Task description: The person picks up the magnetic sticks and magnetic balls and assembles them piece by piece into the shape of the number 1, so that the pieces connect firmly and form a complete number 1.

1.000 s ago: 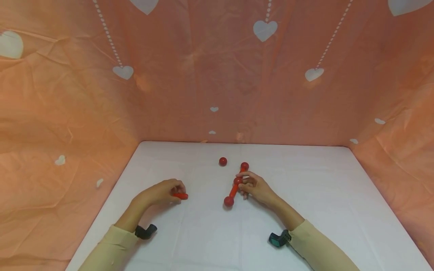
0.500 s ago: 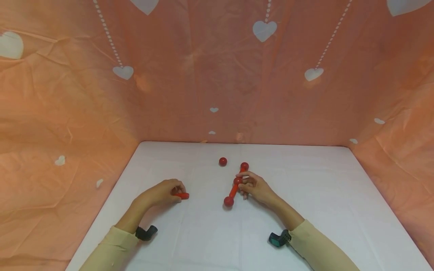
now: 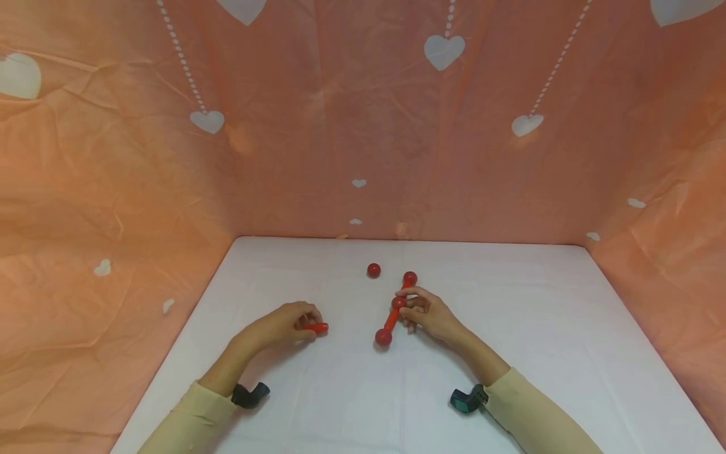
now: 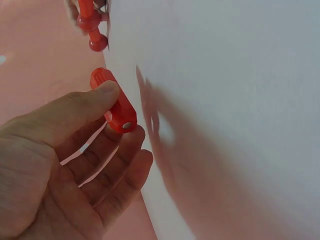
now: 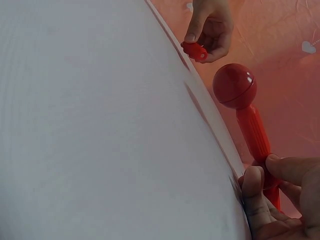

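My left hand (image 3: 278, 325) pinches a short red magnetic rod (image 4: 121, 111) between thumb and fingers, just above the white table. A silvery metal dot shows at the rod's near end in the left wrist view. To the right of it, my right hand (image 3: 435, 316) grips a straight chain of red rods and balls around its middle ball (image 3: 399, 303). The chain's near ball (image 3: 383, 337) and far ball (image 3: 410, 277) stick out on either side of my fingers; a ribbed rod (image 5: 253, 132) joins the near ball to the middle. A gap separates the held rod from the chain.
One loose red ball (image 3: 374, 270) lies on the white table (image 3: 499, 271), behind and left of the chain. Black cameras are strapped to the left wrist (image 3: 251, 396) and right wrist (image 3: 469, 400). An orange cloth (image 3: 295, 157) with white hearts encloses the back and sides.
My left hand has shifted a little to the right with the red rod, nearer the chain. The right hand and the chain have stayed in place.
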A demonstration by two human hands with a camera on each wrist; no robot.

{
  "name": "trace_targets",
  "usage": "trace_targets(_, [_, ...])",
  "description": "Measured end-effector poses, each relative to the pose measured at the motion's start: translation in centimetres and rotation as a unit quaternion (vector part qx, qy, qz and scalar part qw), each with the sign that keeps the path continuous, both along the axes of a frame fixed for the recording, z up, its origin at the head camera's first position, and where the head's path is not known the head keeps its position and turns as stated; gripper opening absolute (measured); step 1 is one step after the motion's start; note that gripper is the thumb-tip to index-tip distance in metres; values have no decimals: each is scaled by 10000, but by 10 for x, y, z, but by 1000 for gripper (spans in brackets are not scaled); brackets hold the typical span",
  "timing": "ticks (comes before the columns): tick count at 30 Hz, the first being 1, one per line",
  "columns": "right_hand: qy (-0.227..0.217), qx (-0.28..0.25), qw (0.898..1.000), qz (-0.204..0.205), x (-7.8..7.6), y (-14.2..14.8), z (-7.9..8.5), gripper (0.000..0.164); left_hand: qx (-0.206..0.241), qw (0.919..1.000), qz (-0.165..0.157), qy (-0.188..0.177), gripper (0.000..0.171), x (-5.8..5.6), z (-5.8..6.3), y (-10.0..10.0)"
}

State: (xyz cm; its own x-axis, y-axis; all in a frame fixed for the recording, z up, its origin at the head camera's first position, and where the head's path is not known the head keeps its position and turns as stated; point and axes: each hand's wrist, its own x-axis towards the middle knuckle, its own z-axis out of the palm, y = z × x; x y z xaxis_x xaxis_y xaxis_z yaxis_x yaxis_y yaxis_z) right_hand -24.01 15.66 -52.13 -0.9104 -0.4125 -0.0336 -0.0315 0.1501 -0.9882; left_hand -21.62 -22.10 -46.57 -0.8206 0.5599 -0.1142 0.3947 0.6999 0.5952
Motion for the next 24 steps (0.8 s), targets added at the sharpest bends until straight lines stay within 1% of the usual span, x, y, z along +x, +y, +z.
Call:
trace_targets(5, [25, -75, 10000, 52, 0, 0, 0, 41, -3, 10000, -31, -24, 25, 1, -4, 9])
trace_targets(13, [186, -193, 9996, 130, -2, 1, -1, 40, 131, 9995, -292, 27, 24, 1, -4, 23])
trace_targets(19, [220, -221, 9993, 196, -2, 1, -1, 40, 242, 9989, -366, -157, 22, 4, -6, 32])
trace_targets(24, [148, -172, 9996, 168, -1, 2, -2, 40, 204, 9987, -377, -280, 22, 7, -9, 39])
